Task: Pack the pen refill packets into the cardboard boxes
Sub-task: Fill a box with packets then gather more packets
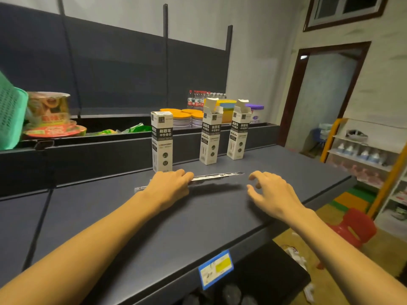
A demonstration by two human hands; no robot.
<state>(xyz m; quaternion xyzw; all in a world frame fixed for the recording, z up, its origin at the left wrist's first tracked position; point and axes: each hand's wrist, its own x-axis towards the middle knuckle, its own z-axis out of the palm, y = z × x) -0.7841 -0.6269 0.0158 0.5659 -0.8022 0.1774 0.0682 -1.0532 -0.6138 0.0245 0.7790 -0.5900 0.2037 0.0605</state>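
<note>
I see my left hand (pixel 170 187) curled over a long flat pen refill packet (pixel 217 176), fingers gripping it near its middle; the packet runs out to the right of that hand, and an end pokes out on the left by my wrist. It seems slightly lifted off the grey shelf (pixel 198 216), judging by its shadow, though I cannot be sure. My right hand (pixel 272 190) hovers just right of the packet's far end, fingers loosely spread, holding nothing.

Beyond my left hand stands a closed box (pixel 161 140), flap shut, so I judge it packed. Further right, ahead of the gap between my hands, stand a middle box (pixel 210 134) and a right box (pixel 239 132), both with top flaps open. I judge those two still need filling, and this packet is not yet in either.
</note>
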